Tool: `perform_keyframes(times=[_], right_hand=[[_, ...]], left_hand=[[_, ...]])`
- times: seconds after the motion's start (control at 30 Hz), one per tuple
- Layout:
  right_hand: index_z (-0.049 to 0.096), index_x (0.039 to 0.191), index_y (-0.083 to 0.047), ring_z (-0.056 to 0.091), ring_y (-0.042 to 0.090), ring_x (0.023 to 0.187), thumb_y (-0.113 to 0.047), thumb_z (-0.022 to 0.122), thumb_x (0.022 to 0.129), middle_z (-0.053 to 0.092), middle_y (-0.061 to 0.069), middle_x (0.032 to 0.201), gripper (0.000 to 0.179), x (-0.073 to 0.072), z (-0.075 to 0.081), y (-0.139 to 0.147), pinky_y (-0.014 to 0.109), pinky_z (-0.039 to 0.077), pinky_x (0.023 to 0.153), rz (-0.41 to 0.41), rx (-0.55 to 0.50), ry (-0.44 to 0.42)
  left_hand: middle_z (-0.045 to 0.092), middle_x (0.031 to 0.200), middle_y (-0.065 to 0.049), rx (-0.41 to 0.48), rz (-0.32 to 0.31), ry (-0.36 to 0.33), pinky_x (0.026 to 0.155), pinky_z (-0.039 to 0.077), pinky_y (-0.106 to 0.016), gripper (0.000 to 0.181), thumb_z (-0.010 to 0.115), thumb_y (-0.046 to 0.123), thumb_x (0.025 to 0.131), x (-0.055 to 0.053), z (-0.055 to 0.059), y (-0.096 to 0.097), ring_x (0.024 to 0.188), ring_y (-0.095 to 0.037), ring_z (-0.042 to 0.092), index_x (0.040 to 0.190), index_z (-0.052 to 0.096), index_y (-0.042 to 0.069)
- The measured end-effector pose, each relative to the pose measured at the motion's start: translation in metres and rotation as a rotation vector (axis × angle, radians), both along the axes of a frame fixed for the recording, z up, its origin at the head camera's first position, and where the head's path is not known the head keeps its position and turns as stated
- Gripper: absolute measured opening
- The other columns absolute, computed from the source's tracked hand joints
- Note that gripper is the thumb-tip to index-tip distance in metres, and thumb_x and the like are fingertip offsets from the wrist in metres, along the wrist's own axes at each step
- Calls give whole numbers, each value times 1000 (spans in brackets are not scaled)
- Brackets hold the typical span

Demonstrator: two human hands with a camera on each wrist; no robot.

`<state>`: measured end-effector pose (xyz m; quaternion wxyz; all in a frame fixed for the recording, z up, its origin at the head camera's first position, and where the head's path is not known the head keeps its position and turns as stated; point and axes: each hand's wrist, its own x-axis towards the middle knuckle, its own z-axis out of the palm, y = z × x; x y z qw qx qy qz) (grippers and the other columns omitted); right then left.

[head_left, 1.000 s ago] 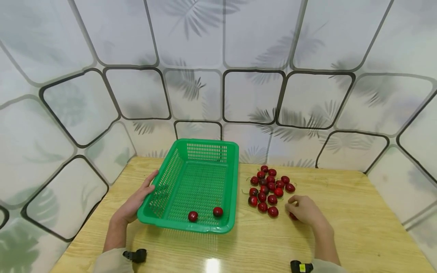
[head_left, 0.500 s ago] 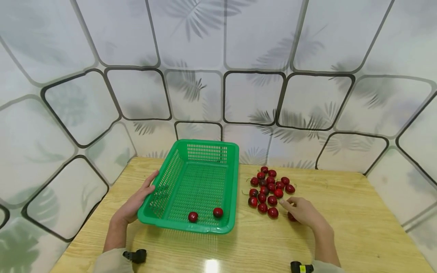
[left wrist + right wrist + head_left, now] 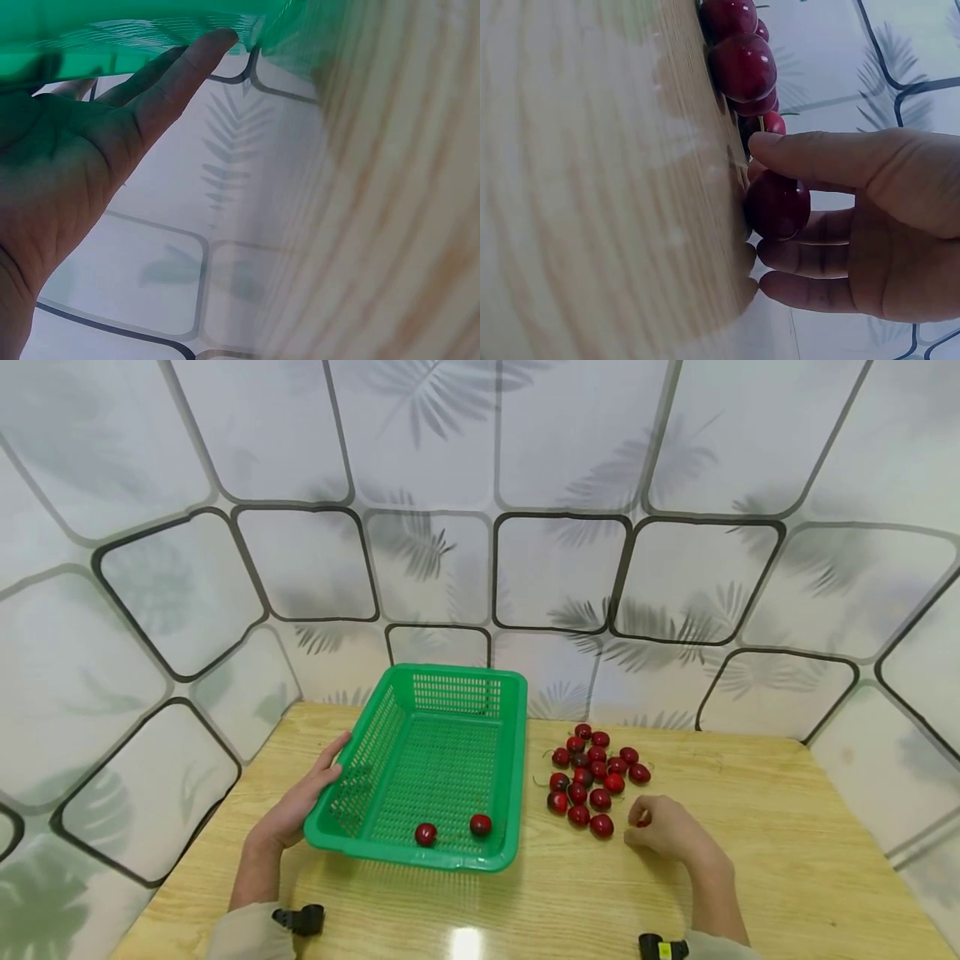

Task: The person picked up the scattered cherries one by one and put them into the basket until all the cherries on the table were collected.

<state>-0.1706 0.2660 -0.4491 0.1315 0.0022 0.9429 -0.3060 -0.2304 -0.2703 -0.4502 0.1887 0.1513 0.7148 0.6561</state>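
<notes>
A green plastic basket [image 3: 442, 768] with slotted sides stands on the table, two dark red cherries [image 3: 425, 834] near its front wall. My left hand [image 3: 296, 806] rests against its left side, fingers extended along the outer wall, as the left wrist view also shows. To the right of the basket lies a loose cluster of cherries [image 3: 598, 775], some with stems. At the cluster's right edge my right hand [image 3: 666, 831] pinches one cherry [image 3: 778, 206] by its stem end between thumb and index finger. That cherry is low over the tabletop; whether it touches is unclear.
The light wood table [image 3: 787, 843] ends at a pale wall covering [image 3: 555, 568] with leaf prints and dark outlines. A strip of tabletop separates the basket from the cherry cluster.
My right thumb and index finger first spread toward the cluster, then closed on the cherry beside them. The left hand and basket have stayed in place.
</notes>
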Motion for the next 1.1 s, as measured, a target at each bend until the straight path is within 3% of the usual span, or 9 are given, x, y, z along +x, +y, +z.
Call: perform_keyframes(times=[0.17,0.33,0.77,1.1], right_hand=[[68,91,-5,53,18,74,-13,69,89,62,4,82,8,0,2,-1,33,45,65,5,16,26],[71,96,-2,54,18,73,-9,60,93,65,6,84,13,-3,0,0,33,45,64,-3,33,88],[54,117,6,55,19,64,-12,41,102,62,13,82,27,-5,4,0,33,45,54,-153,-90,139],[56,118,0,50,20,65,-18,38,102,64,19,99,30,-5,13,-11,33,40,54,-260,-86,253]], left_hand=[[-13,162,-14,3,-3,2,79,54,-32,61,25,34,111,0,2,2,103,-19,56,160,-9,21],[-13,162,-14,5,-4,2,79,54,-32,61,25,34,111,0,3,2,103,-19,56,161,-8,23],[-13,163,-13,-15,11,3,82,53,-31,61,25,36,111,0,1,1,110,-21,52,161,-7,23],[-12,162,-13,-7,-1,-9,83,53,-31,60,24,36,111,-1,1,0,107,-20,55,161,-8,25]])
